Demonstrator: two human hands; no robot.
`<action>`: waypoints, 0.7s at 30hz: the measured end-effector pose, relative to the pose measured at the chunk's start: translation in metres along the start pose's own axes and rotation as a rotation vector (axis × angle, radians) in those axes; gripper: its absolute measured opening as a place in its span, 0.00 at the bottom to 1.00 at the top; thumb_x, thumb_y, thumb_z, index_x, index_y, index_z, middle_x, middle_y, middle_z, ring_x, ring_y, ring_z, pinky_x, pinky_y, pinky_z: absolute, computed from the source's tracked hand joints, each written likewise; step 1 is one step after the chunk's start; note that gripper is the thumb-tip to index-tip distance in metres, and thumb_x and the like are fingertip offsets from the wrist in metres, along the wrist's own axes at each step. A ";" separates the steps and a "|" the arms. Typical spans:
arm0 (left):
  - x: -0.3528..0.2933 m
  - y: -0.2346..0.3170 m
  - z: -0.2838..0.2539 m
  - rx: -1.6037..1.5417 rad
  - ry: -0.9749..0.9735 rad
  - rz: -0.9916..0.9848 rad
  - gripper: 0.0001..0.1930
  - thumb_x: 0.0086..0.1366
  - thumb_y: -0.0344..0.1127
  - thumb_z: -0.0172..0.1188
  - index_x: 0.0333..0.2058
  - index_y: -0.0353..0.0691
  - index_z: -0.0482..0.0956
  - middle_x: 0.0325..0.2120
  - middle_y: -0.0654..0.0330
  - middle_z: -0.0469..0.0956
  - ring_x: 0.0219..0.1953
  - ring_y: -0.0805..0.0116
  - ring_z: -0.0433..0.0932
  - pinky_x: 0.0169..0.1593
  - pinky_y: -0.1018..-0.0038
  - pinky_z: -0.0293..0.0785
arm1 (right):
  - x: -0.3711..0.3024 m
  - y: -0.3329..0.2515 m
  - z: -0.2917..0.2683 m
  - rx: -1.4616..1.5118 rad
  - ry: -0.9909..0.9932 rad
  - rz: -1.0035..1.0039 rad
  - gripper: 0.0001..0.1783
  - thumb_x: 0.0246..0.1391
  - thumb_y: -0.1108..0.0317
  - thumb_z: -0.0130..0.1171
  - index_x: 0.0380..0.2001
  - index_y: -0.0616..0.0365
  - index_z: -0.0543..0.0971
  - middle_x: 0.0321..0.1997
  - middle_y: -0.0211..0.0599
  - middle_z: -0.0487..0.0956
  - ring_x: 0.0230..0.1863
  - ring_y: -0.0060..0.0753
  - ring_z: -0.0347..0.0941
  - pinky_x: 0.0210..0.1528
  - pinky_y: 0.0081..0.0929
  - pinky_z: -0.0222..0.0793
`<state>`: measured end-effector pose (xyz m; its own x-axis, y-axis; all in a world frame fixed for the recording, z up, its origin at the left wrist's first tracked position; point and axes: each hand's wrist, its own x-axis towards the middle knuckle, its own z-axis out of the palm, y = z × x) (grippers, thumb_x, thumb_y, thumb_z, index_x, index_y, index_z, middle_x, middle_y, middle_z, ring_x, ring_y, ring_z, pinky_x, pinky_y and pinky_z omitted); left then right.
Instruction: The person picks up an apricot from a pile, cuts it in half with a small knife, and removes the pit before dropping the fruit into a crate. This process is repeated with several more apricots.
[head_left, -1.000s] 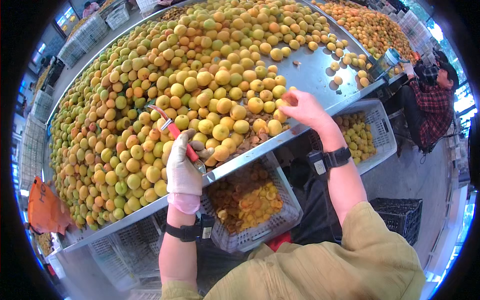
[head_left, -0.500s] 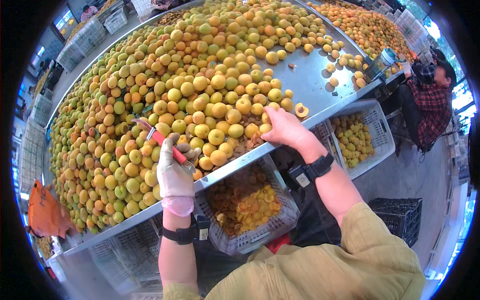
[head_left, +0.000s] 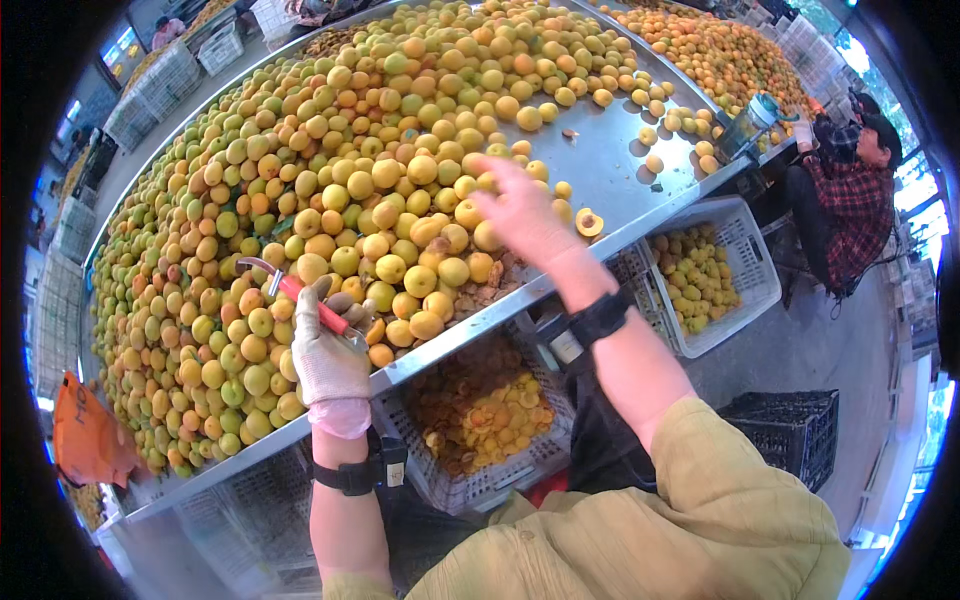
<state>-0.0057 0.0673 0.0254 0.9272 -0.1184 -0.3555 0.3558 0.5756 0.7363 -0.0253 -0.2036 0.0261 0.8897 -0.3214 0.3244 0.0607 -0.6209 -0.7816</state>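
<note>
Holding: left hand (head_left: pixel 330 362), in a pale glove, its fingers wrapped around a red-handled tool (head_left: pixel 289 287); the curved metal tip points far left over the fruit heap (head_left: pixel 350 185);
Reaching: bare right hand (head_left: pixel 527 215), fingers stretched out over the heap; blurred, so I cannot tell whether they pinch or touch a fruit;
Halved fruit (head_left: pixel 589 222): cut side up, dark at its centre; on the metal table (head_left: pixel 612 160) close to its near edge, right of the right hand;
Crates: a grey crate (head_left: pixel 478 490) of cut fruit below the near edge, between the forearms; a white crate (head_left: pixel 752 262) of yellow fruit farther right;
Far right: a person (head_left: pixel 850 220) in a checked shirt, beside the table.
</note>
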 end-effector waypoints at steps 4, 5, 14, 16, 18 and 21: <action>-0.006 0.003 0.012 -0.006 -0.031 -0.003 0.20 0.67 0.47 0.56 0.49 0.38 0.73 0.30 0.62 0.71 0.30 0.69 0.71 0.44 0.64 0.72 | 0.011 0.090 -0.059 -0.505 0.147 0.252 0.27 0.57 0.51 0.55 0.50 0.63 0.73 0.48 0.53 0.77 0.50 0.56 0.73 0.53 0.44 0.69; -0.005 0.003 0.012 -0.001 -0.026 0.004 0.20 0.67 0.47 0.56 0.49 0.38 0.72 0.30 0.62 0.71 0.30 0.68 0.71 0.44 0.64 0.72 | 0.011 0.092 -0.057 -0.503 0.143 0.246 0.27 0.57 0.51 0.55 0.50 0.63 0.73 0.48 0.53 0.77 0.50 0.56 0.73 0.53 0.44 0.69; -0.008 -0.002 0.021 -0.051 0.003 -0.024 0.19 0.68 0.47 0.55 0.47 0.36 0.72 0.28 0.64 0.69 0.27 0.71 0.66 0.44 0.68 0.69 | 0.026 0.083 0.006 -0.314 0.170 0.324 0.36 0.51 0.42 0.60 0.50 0.65 0.72 0.48 0.58 0.76 0.51 0.56 0.73 0.53 0.43 0.69; -0.007 -0.001 0.022 -0.058 0.011 -0.032 0.19 0.67 0.46 0.55 0.47 0.37 0.72 0.27 0.64 0.68 0.27 0.72 0.66 0.43 0.69 0.69 | 0.028 0.077 0.021 -0.201 0.200 0.348 0.32 0.51 0.45 0.61 0.47 0.62 0.74 0.46 0.56 0.78 0.49 0.54 0.74 0.53 0.41 0.69; -0.007 -0.001 0.021 -0.033 -0.003 -0.022 0.19 0.67 0.47 0.55 0.48 0.37 0.72 0.28 0.64 0.68 0.28 0.71 0.67 0.44 0.68 0.69 | 0.031 0.071 0.028 0.060 0.242 0.366 0.28 0.51 0.47 0.62 0.45 0.60 0.75 0.44 0.54 0.79 0.47 0.51 0.75 0.51 0.39 0.70; -0.008 -0.001 0.026 -0.016 -0.002 -0.022 0.19 0.67 0.47 0.55 0.48 0.37 0.72 0.28 0.63 0.69 0.29 0.71 0.68 0.45 0.67 0.70 | 0.035 0.051 0.036 0.210 0.175 0.380 0.27 0.50 0.49 0.63 0.44 0.59 0.76 0.44 0.52 0.79 0.47 0.49 0.75 0.50 0.38 0.70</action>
<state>-0.0101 0.0462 0.0425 0.9193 -0.1326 -0.3706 0.3744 0.5854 0.7191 0.0255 -0.2210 -0.0219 0.7781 -0.6247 0.0654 -0.1481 -0.2836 -0.9475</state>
